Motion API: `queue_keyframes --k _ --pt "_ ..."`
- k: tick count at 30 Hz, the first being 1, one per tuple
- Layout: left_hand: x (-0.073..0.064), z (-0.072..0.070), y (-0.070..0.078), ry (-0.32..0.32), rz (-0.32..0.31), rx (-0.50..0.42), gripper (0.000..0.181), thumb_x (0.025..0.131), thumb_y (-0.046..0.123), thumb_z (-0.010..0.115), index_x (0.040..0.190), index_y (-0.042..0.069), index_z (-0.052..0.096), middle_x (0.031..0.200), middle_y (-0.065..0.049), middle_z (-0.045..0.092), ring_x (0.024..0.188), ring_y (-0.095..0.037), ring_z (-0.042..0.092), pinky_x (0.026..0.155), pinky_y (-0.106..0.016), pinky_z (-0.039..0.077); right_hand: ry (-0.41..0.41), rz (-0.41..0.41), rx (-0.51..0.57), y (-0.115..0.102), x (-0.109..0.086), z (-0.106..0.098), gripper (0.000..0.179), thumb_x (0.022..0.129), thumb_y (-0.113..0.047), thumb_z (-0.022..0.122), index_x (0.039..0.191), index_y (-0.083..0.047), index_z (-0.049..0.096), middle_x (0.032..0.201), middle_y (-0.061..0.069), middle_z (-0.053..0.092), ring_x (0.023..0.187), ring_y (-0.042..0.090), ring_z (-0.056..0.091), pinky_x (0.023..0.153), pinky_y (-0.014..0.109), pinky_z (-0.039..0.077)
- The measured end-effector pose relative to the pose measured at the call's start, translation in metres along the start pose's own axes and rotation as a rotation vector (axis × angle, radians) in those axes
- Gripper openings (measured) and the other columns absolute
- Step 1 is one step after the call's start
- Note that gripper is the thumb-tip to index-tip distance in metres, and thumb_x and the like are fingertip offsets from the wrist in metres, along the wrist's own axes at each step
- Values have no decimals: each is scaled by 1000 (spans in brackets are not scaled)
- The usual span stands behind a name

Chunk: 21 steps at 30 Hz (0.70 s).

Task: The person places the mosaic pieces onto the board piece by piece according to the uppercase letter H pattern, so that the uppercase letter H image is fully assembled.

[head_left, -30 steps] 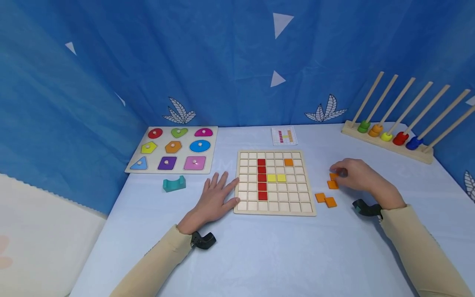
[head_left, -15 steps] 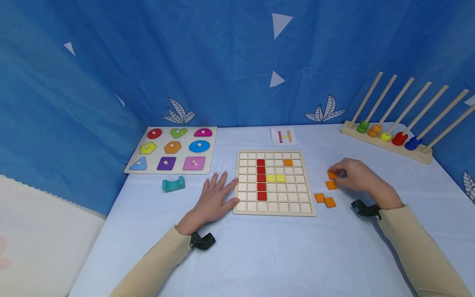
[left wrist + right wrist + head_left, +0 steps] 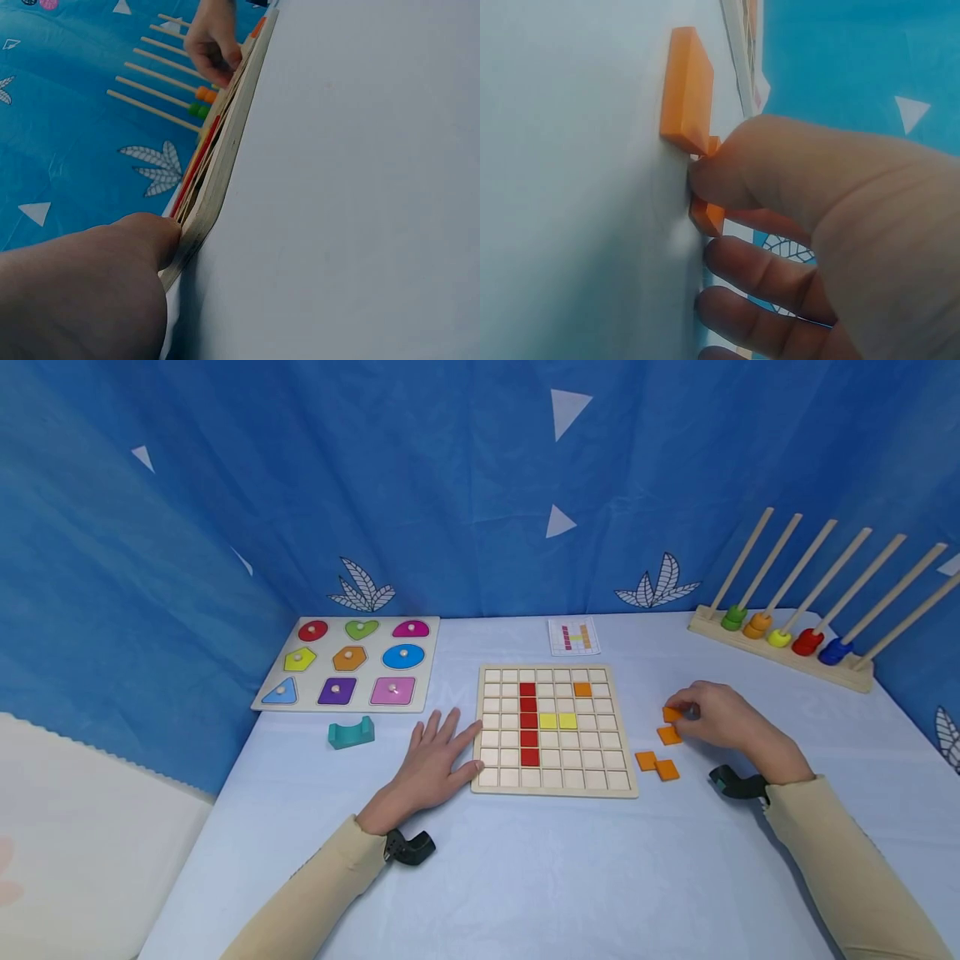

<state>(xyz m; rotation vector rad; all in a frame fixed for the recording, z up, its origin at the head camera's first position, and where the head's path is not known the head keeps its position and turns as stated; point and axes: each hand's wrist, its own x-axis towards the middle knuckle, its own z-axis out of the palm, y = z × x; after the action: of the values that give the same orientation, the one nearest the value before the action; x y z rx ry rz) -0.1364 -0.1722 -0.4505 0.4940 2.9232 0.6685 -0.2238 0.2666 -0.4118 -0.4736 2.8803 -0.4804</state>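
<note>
My left hand (image 3: 429, 768) lies with fingers spread beside a wooden grid board (image 3: 557, 782), its thumb and index finger touching the left edge. In the left wrist view the thumb (image 3: 154, 234) presses at the board's corner. On the board sit a column of red tiles (image 3: 529, 721), two yellow tiles (image 3: 567, 721) and one orange tile (image 3: 582, 689). Right of the board, my right hand (image 3: 712, 714) pinches an orange square tile (image 3: 672, 714) on the cloth between thumb and index finger. The right wrist view shows the thumb partly covering that tile (image 3: 708, 217).
More loose orange tiles (image 3: 667, 769) lie between the board and my right hand. A pattern card (image 3: 574, 636) lies behind the board. A knobbed shape puzzle (image 3: 352, 702) and teal arch block (image 3: 351, 733) are at left. A pegged bead rack (image 3: 795, 653) stands at back right.
My right hand stays at the same orange tile, with only a very slight shift of the fingers. The left hand and the board stay in place.
</note>
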Motion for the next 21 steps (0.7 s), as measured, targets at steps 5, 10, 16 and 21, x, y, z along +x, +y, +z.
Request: queue_keyframes --k 5,10,16,21 --pt "0 0 0 -3 -2 4 66 98 45 59 158 21 41 169 -19 23 158 -48 8 123 -69 8 -3 -5 1 0 -1 -1 33 80 -10 81 110 3 74 93 12 69 81 23 56 74 38 54" --pt "0 1 0 0 0 5 66 98 44 59 157 21 41 169 -19 23 158 -48 8 123 -70 8 -4 6 6 0 -1 -2 34 80 -11 80 110 3 74 92 11 69 82 23 56 74 37 54" --pt "1 1 0 -5 -2 5 66 98 45 59 158 21 41 170 -19 22 158 -48 7 123 -69 8 -8 21 10 -1 -2 -3 34 80 -13 80 111 2 74 93 11 70 82 23 56 72 36 54" --pt "0 1 0 -4 -3 7 66 99 45 59 158 21 41 170 -19 22 158 -48 8 123 -69 8 -5 24 3 -3 -1 -3 34 81 -14 80 111 2 74 93 11 70 81 23 57 73 37 54"
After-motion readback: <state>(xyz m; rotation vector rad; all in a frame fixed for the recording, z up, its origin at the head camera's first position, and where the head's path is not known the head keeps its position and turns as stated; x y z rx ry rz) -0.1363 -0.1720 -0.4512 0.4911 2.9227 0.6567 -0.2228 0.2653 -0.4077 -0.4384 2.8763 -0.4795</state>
